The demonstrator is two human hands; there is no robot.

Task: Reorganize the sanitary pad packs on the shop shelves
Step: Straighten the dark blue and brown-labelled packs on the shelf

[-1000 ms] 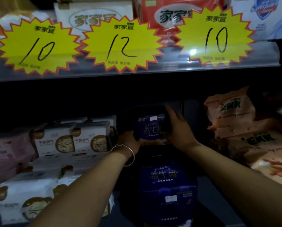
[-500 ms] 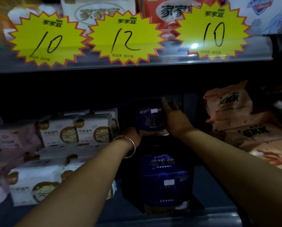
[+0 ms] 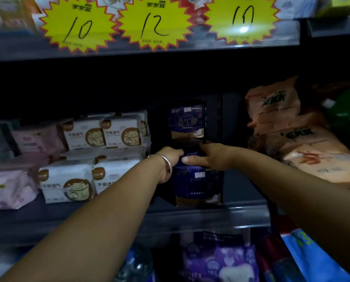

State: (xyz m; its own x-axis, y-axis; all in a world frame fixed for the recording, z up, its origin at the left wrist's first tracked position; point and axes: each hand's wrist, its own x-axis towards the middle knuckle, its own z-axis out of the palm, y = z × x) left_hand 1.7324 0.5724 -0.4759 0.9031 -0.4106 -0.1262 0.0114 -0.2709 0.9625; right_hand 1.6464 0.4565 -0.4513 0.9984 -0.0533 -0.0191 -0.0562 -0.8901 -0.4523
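Dark blue packaging is met by both hands at the middle of the shelf (image 3: 190, 212). A dark blue pack (image 3: 191, 154) lying between two others is gripped from both sides. The left hand (image 3: 171, 157), a silver bangle (image 3: 167, 164) on its wrist, is curled against the pack's left edge, its fingertips hidden behind the wrapper. The right hand (image 3: 210, 157) is closed on the right edge, thumb laid flat across the front face, fingers wrapped over the top and out of sight. Neither hand is spread; both are clamped on that one pack.

Just behind it, an upright blue pack (image 3: 187, 122) is seen standing at the back of the shelf, gold band along its bottom. Just in front, a front blue pack (image 3: 198, 186) is stood at the shelf lip, and the held pack is touching its top edge.

To the left, white packs (image 3: 84, 135) with a brown cartoon face are stacked in two tiers, and pink packs (image 3: 9, 190) are lying beside them. To the right, orange packs (image 3: 276, 110) are piled at a tilt. Overhead, three yellow starburst price tags (image 3: 155, 23) are fixed to the upper shelf rail, marked 10, 12 and 10. Below, a purple pack (image 3: 219, 261) is partly visible on the lower level.
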